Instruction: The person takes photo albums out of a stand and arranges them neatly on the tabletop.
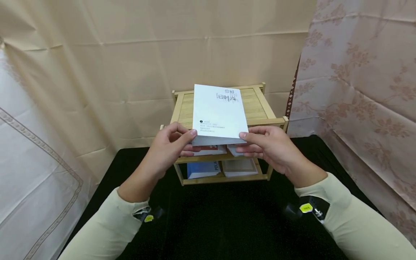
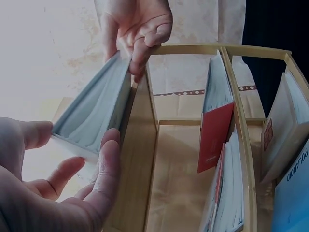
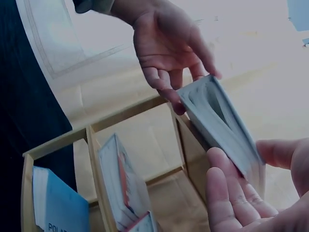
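A white book (image 1: 217, 112) with dark handwritten-style characters on its cover is held by both hands at its near corners. My left hand (image 1: 169, 144) pinches the near left corner, thumb on the cover and fingers beneath. At the near right corner my right hand (image 1: 271, 146) grips in the same way. The book overlaps the top board of a light wooden shelf (image 1: 260, 104) in the head view. Its page edges face me, with the pages slightly fanned in the left wrist view. The far end of its underside is hidden.
A red-covered book (image 2: 216, 137) and other white books lie on the shelf's middle level. Below them are a blue book marked POLAROID (image 1: 201, 169) and a pale book (image 1: 239, 168). The shelf stands on a black cloth (image 1: 224, 220), with curtains (image 1: 130, 65) behind and at both sides.
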A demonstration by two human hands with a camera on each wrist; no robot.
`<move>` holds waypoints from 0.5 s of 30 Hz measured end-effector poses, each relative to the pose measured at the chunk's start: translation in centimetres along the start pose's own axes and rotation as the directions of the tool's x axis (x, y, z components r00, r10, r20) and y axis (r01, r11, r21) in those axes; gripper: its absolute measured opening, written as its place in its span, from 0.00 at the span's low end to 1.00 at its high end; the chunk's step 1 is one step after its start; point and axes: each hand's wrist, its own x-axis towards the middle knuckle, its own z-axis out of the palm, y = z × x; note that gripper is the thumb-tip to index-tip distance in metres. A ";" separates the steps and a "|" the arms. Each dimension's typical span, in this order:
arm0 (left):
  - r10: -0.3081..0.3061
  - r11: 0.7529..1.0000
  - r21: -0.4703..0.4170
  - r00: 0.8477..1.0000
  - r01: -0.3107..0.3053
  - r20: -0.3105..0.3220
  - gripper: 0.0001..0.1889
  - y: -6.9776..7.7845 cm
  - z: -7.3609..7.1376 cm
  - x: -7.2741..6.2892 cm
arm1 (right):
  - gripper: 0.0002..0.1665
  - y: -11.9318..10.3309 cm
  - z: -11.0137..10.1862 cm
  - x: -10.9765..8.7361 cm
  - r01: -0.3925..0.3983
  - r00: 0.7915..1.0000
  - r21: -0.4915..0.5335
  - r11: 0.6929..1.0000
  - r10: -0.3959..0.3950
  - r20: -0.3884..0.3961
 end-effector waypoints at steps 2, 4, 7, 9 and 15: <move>-0.003 1.000 0.009 1.000 0.003 -0.015 0.19 -0.3 -0.1 -0.1 | 0.31 0.3 0.2 0.0 0.012 1.000 0.001 1.000 -0.012 0.005; 0.001 1.000 0.017 0.999 0.000 -0.032 0.19 -0.5 -0.2 -0.4 | 0.30 0.6 0.5 -0.1 0.028 1.000 -0.013 1.000 -0.028 0.006; 0.013 1.000 0.022 0.999 -0.012 -0.052 0.19 -0.9 -0.3 -0.8 | 0.29 1.0 0.8 -0.2 0.044 0.999 -0.019 0.999 -0.044 0.003; 0.029 0.999 0.017 0.998 -0.028 -0.060 0.18 -1.1 -0.4 -1.1 | 0.30 1.2 1.1 -0.2 0.048 0.999 -0.012 0.999 -0.048 -0.001; 0.078 0.997 0.018 0.991 -0.077 -0.112 0.16 -1.8 -0.8 -1.9 | 0.30 1.8 2.1 -0.3 0.076 0.997 0.019 0.997 -0.076 -0.021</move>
